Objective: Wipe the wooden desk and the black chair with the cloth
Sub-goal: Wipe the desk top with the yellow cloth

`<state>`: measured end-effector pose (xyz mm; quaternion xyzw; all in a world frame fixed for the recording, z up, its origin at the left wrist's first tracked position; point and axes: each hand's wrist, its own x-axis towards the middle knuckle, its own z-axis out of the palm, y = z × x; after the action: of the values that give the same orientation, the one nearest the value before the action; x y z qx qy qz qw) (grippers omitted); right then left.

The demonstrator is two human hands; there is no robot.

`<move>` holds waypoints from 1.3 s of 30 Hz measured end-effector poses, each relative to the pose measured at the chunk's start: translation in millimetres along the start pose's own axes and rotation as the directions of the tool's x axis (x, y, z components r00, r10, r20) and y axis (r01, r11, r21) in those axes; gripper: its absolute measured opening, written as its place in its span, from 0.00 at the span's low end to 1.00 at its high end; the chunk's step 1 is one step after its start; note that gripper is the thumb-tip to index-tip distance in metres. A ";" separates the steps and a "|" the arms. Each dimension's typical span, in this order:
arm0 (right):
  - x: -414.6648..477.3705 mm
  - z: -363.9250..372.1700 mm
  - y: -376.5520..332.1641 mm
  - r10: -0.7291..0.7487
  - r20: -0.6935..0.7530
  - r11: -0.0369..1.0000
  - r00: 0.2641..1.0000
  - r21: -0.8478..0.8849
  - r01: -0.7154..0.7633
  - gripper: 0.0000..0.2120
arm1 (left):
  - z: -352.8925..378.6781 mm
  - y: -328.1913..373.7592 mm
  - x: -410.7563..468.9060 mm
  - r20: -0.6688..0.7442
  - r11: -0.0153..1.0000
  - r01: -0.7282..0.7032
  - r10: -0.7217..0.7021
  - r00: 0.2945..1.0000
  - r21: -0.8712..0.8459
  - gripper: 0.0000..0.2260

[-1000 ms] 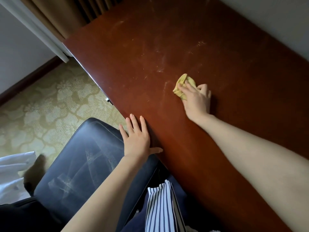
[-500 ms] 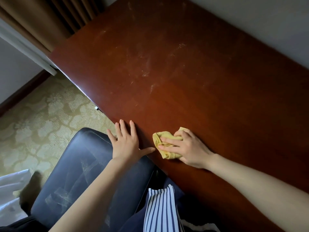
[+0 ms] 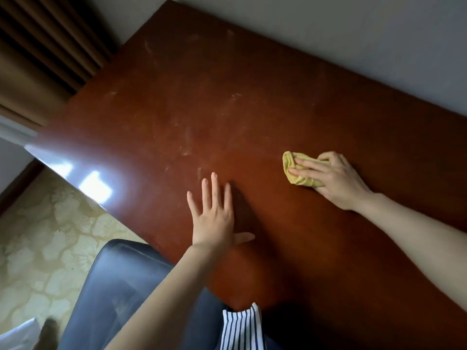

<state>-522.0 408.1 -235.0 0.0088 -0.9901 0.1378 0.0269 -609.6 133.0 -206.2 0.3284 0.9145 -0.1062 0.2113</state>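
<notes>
The reddish-brown wooden desk (image 3: 227,72) fills most of the view, with pale dusty smears across its middle. A bunched yellow cloth (image 3: 290,162) lies on the desk right of centre. My right hand (image 3: 336,180) grips it, two fingers laid over the top and pressing it down. My left hand (image 3: 214,215) rests flat on the desk near its front edge, fingers spread, holding nothing. The black chair (image 3: 121,286) stands below the desk edge at the lower left; its seat shows faint dusty streaks and my left forearm crosses over it.
Brown curtains (image 3: 38,59) hang at the upper left and a grey wall (image 3: 353,34) runs behind the desk. Patterned beige carpet (image 3: 38,248) lies left of the chair. Striped clothing (image 3: 242,327) shows at the bottom, and something white (image 3: 17,334) at the bottom left corner.
My right hand swept the cloth from mid-desk to the front edge beside my left hand, then out to the right. My left hand slid farther onto the desk.
</notes>
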 end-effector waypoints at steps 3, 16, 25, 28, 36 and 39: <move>29.3 -3.4 26.1 0.150 -0.009 0.989 0.989 -0.009 -0.150 0.28 | -14.8 5.2 26.3 0.015 1.000 0.007 -0.008 1.000 0.028 0.56; 129.7 4.4 40.3 0.702 -0.209 0.700 0.681 0.023 -0.714 0.14 | -23.5 15.5 58.4 0.039 0.996 0.025 -0.028 0.999 0.091 0.58; 69.0 26.8 -53.0 0.223 -0.039 0.975 0.974 0.011 -0.222 0.20 | -28.6 15.2 56.2 0.028 0.995 0.016 -0.019 0.999 0.100 0.58; 41.4 22.3 -58.3 0.060 -0.006 0.997 0.998 0.056 -0.060 0.24 | -33.8 17.7 56.8 0.019 0.989 -0.001 -0.002 1.000 0.148 0.58; 7.6 -1.1 7.3 -0.230 0.041 0.973 0.972 -0.023 0.231 0.35 | -44.3 35.2 75.0 -0.159 0.997 0.004 0.008 0.987 0.074 0.54; 11.0 -8.4 33.9 -0.109 -0.017 0.993 0.994 -0.050 0.108 0.35 | -40.2 48.5 90.1 -0.248 0.990 -0.138 0.142 0.958 0.033 0.47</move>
<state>-533.4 442.9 -235.6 0.0605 -0.9909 0.1117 0.0444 -653.6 233.4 -214.3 0.4048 0.9073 -0.0559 0.0990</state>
